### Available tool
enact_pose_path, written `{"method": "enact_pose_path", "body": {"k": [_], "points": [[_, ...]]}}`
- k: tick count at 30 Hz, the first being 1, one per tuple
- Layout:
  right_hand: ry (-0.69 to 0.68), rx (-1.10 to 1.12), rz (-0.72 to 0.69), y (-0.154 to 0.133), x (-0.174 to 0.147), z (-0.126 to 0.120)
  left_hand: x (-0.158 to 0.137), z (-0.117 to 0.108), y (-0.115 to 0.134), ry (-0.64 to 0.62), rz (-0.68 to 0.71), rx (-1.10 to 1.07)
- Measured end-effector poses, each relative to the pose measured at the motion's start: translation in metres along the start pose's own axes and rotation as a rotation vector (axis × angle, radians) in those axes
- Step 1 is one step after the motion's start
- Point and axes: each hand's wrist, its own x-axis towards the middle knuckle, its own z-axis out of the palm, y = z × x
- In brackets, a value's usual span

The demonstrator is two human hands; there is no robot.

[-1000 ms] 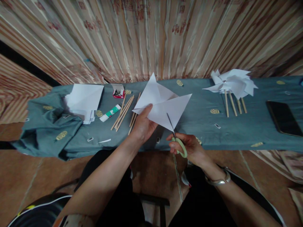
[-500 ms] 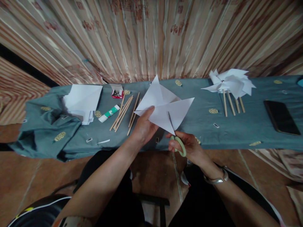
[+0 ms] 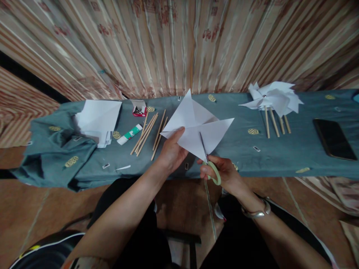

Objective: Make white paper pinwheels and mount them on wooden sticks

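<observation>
My left hand (image 3: 170, 152) pinches the near left edge of a white paper square (image 3: 196, 125) with cut, lifted corners, held above the bench. My right hand (image 3: 224, 173) grips green-handled scissors (image 3: 209, 162). Their blades point up and away into the paper's near corner, cutting along its diagonal. A silver bangle sits on my right wrist.
A teal cloth (image 3: 280, 149) covers the long bench. On it lie a stack of white paper (image 3: 98, 119), a glue stick (image 3: 129, 134), a red box of pins (image 3: 139, 110), loose wooden sticks (image 3: 148, 132), finished paper pinwheels (image 3: 273, 99) and a black phone (image 3: 333, 139). A striped curtain hangs behind.
The paper has shifted slightly right and turned a little in my left hand. The scissor blades have gone deeper into its near corner.
</observation>
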Motion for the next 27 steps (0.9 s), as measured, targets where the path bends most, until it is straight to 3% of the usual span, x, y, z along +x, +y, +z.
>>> {"method": "enact_pose_path", "body": {"k": [14,27], "points": [[0.035,0.09,0.037,-0.0022,0.0014,0.004,0.0009,-0.0027,-0.0021,-0.003,-0.016,0.031],[0.017,0.0,0.003,-0.0029,0.001,0.0024,-0.0007,-0.0013,-0.0023,-0.015,-0.018,0.065]]}}
